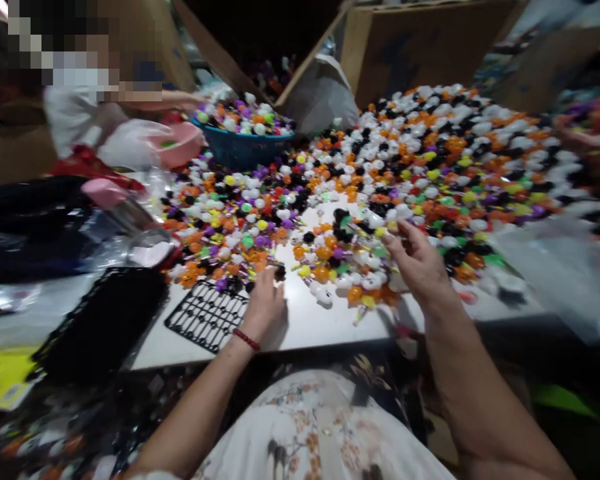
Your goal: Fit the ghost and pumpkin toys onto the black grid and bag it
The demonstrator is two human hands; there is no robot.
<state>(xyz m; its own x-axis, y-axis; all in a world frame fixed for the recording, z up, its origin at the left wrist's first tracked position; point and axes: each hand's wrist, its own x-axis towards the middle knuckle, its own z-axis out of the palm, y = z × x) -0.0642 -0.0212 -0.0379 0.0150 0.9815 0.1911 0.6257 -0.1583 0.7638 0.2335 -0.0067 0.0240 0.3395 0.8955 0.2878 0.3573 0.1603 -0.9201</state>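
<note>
- Small plastic pieces (321, 274) in orange, white, black, purple, green and yellow lie loose on the white surface (310, 327); one looser group is right before the person, between the two hands, and a much bigger heap lies behind it and to the right.
- Left hand (266, 303), with a red bracelet (247, 339) at its wrist, is low over the surface with fingers bent. A small dark piece (279, 273) is at its fingertips, but from my remote view I cannot tell if it is gripped or only touched.
- Right hand (416, 260) is at the right side of the near group, thumb and forefinger close together by a yellow piece (381, 231). Blur does not let me say if they pinch something.
- Black grid tray (207, 317) lies flat just beside the left hand, near the front edge; a black stack (105, 327) is further left.
- Behind, a blue basin (245, 152) is filled with similar pieces, and a co-worker's arm (160, 100) reaches toward it.
- For good handling, I would advise to take one piece by its body with light fingertips, because the neighbours lie tightly and could roll or catch together.
</note>
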